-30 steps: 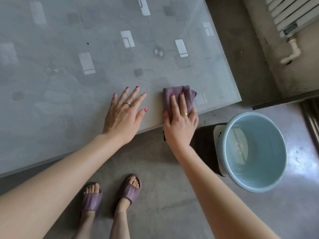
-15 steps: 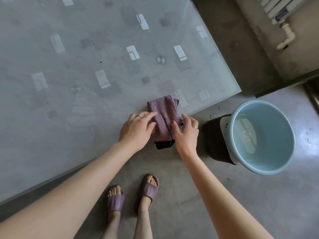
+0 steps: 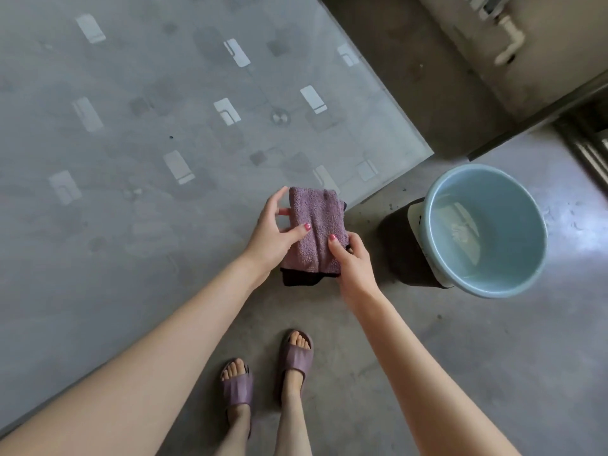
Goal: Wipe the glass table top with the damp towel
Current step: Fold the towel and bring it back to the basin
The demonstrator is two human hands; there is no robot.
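At the near edge of the table, a folded purple towel is held up between two bare hands. It is seen over the table's front edge, close to the right corner; whether any part of it touches the glass cannot be told. A darker layer of cloth shows below the purple fold, at its lower end.

The towel's left side is grasped by the left hand, with the thumb laid across the front of the cloth and the fingers curled behind it. The lower right side is pinched by the right hand, its thumb pressed on the front and its fingers wrapped behind. Pink polish is seen on both thumbnails. Both forearms are stretched in from the bottom of the view.

The table top is grey and glossy, and pale rectangular reflections are scattered across it. It fills the upper left of the view, and its right corner is seen just beyond the towel.

To the right of the hands, a pale blue basin is set on a dark stand on the concrete floor. A little water is seen in it. Below the hands, two feet in purple slippers are planted on the floor. A white pipe is visible by the wall at the upper right.
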